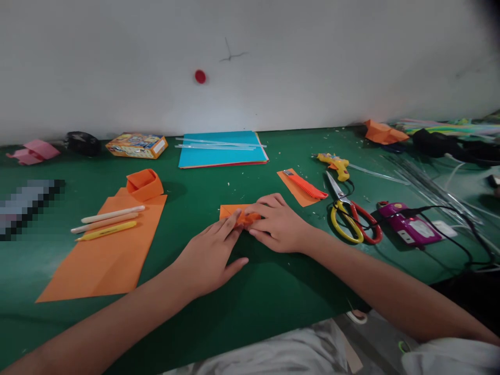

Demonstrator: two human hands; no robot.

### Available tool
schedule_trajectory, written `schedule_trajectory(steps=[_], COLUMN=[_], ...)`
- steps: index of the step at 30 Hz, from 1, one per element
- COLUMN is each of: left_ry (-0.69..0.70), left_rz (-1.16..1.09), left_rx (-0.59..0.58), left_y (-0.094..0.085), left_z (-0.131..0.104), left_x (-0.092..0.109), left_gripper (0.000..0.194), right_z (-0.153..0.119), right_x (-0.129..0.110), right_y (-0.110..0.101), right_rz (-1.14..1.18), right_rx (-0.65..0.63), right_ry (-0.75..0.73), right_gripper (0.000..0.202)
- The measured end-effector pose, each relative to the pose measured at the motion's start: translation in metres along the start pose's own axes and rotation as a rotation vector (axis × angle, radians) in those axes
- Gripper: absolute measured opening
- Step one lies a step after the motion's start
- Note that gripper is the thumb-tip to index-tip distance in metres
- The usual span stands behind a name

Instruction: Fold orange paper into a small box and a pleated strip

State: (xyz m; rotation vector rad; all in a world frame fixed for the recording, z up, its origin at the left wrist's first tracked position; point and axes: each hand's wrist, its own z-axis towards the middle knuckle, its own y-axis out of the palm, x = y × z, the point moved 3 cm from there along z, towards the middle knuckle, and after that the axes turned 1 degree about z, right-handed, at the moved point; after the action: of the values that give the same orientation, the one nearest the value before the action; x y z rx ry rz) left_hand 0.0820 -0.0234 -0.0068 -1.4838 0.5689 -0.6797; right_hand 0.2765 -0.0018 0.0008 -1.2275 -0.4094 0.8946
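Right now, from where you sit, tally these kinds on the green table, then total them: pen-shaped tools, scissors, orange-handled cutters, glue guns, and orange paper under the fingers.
Pen-shaped tools: 3
Scissors: 1
Orange-handled cutter: 1
Glue gun: 1
Orange paper piece under the fingers, partly covered: 1
Total: 7

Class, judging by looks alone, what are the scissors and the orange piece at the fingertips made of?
Scissors: shiny grey blades suggest steel; smooth yellow and red handles, probably plastic.
Orange piece: matte, thin and creased, so likely paper or thin card.
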Motion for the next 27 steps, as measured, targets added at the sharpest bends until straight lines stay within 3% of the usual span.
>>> schedule_trajectory(steps=[13, 19, 27], left_ry=[0.05, 0.065, 0.143], left_rz=[0.005, 0.0, -0.208], left_rx=[0.032, -0.002, -0.102], left_y=[0.008, 0.005, -0.007], left_z=[-0.003, -0.003, -0.001], left_x=[-0.003, -0.005, -0.043], left_gripper=[0.065, 0.066, 0.049], right_z=[-0.015, -0.015, -0.013], right_x=[0.028, 0.035, 0.036], right_y=[-0.017, -0.016, -0.016], right_rz=[0.158, 0.278, 0.321], right_rx=[-0.06, -0.067, -0.128], right_ry=[-0.081, -0.035, 0.024], right_gripper=[0.033, 0.032, 0.026])
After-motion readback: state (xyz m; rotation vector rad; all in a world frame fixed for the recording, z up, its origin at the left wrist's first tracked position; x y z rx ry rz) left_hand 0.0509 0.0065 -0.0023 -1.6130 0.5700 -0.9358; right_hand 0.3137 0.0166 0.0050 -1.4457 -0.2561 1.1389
